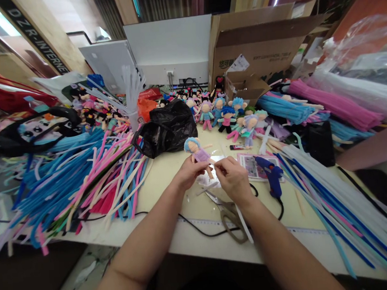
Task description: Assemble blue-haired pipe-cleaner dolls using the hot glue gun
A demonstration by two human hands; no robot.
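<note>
A small pipe-cleaner doll [200, 156] with blue hair and a lilac top hangs tilted above the table. My left hand [190, 171] is closed round its body. The fingertips of my right hand [231, 175] pinch together at one of the doll's legs. A white pipe cleaner [244, 225] passes through my right hand, its tail hanging below the palm; exactly where it meets the doll is hidden. Below my hands lie scissors [229, 217] with brownish handles. To the right, a blue glue gun [272, 175] rests on a printed card [247, 167].
Loose coloured pipe cleaners [67, 183] cover the left side; white and blue ones [334, 202] lie on the right. A black plastic bag [171, 126] sits behind my hands, near finished dolls [227, 116]. A cardboard box [253, 49] stands behind. A black cord [202, 234] crosses the front.
</note>
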